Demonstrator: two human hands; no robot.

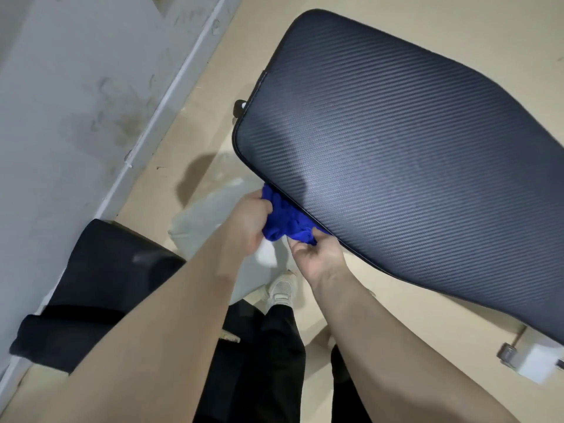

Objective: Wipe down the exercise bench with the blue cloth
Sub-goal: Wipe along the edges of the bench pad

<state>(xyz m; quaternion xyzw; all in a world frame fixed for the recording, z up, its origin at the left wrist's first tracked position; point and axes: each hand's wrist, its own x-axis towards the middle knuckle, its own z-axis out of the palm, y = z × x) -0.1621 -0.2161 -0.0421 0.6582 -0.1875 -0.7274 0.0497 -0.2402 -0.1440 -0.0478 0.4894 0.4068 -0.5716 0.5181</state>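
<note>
The exercise bench pad (396, 141) is dark, with a carbon-weave texture, and fills the upper right of the view. A bunched blue cloth (285, 219) sits against the pad's near lower edge, partly tucked under it. My left hand (248, 221) grips the cloth from the left. My right hand (317, 254) pinches the cloth's lower end from below, just under the pad edge. Part of the cloth is hidden by the pad and my fingers.
A grey wall with a white skirting board (171, 96) runs along the left. A black padded piece (100, 285) stands low left. A pale plastic bag (210, 209) lies on the beige floor. My white shoe (282, 290) is below the hands. A white box (537, 358) lies low right.
</note>
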